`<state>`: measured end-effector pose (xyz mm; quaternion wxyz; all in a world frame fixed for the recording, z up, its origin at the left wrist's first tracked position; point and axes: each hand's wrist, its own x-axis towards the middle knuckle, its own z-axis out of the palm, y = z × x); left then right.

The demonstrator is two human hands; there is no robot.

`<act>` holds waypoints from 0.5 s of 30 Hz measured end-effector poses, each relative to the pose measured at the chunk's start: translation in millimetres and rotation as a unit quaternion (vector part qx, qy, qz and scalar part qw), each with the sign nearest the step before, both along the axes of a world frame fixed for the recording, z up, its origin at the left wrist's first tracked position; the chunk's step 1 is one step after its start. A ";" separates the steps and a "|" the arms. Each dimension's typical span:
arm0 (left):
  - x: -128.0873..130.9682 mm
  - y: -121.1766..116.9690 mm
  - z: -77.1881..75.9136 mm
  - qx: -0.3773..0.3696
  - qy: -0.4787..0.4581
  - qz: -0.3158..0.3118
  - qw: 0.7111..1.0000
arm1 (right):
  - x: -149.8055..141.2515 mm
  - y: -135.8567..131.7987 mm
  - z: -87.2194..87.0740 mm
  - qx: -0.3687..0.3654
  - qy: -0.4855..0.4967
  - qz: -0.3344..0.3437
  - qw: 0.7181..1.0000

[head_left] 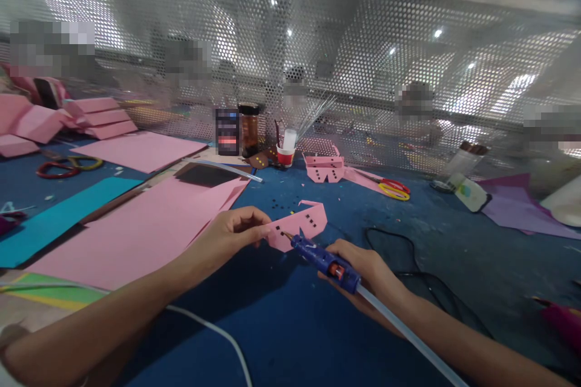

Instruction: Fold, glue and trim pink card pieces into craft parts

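Observation:
My left hand [233, 231] pinches the near end of a pink paper cut-out [303, 225] with small square holes, held just above the blue table [281, 320]. My right hand [368, 278] grips a blue hot glue gun [323, 259] with a clear glue stick running out of its back toward me. The gun's nozzle touches the lower edge of the pink piece near my left fingertips.
Large pink sheets [136, 233] and a teal sheet [59, 217] lie at left. Folded pink pieces [325, 168], red-yellow scissors [394, 188], a red cup [285, 156] and jars [249, 130] stand behind. A black cable [408, 254] loops at right. A perforated metal screen [363, 72] closes the back.

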<state>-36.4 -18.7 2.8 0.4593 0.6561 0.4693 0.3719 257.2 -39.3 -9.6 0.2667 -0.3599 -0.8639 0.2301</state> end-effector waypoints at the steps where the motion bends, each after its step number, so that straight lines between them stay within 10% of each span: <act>1: 0.1 -0.3 0.4 0.000 0.000 0.001 1.000 | 0.1 -0.1 0.4 -0.001 -0.001 0.001 1.000; 15: -0.7 -0.4 -1.1 -0.010 -0.012 0.002 1.000 | 0.4 0.5 0.2 -0.014 -0.005 0.004 1.000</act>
